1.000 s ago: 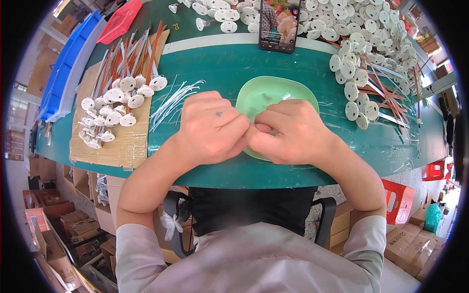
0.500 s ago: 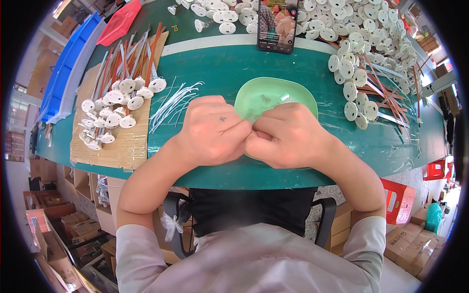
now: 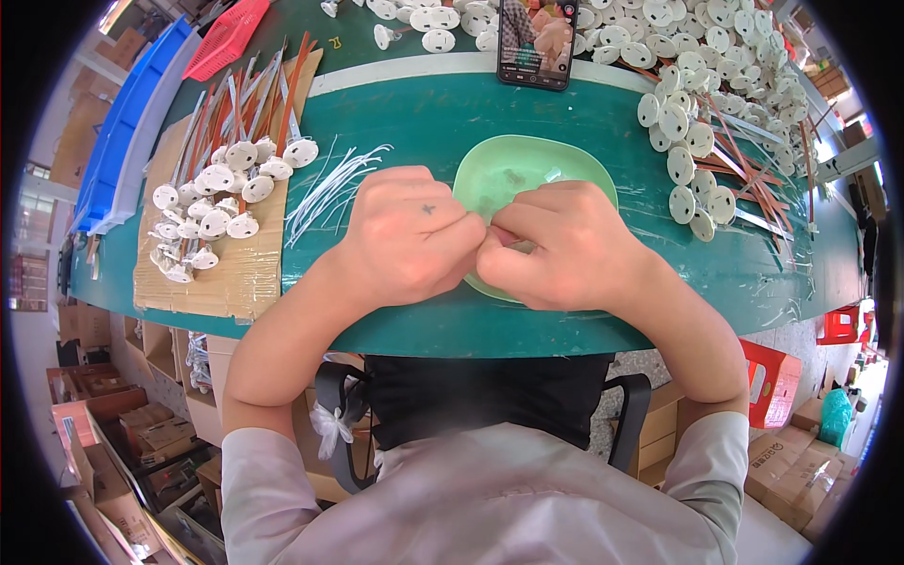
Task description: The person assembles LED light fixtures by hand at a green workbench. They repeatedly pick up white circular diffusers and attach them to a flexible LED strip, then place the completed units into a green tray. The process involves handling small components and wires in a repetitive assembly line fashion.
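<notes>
My left hand (image 3: 412, 237) and my right hand (image 3: 563, 247) meet over the near part of a light green bowl (image 3: 497, 155). Both are closed, with fingertips pinched together; whatever they grip is hidden behind the fingers. A few small clear or whitish pieces (image 3: 553, 175) lie inside the bowl. Left of my left hand, a bundle of thin white strips (image 3: 330, 193) rests on the green table. Farther left, white round discs (image 3: 216, 177) on brown and grey strips are heaped on a flattened cardboard sheet (image 3: 247, 273).
A large heap of similar white discs (image 3: 673, 121) covers the far right of the green table (image 3: 424, 334). Beyond the bowl stands a phone (image 3: 535, 47) with a lit screen. At the far left are a red basket (image 3: 224, 40) and a long blue tray (image 3: 127, 132).
My hands stay pinched together over the bowl, with only a slight shift of the fingers. The whole view has tilted a little, so the table things sit slightly higher.
</notes>
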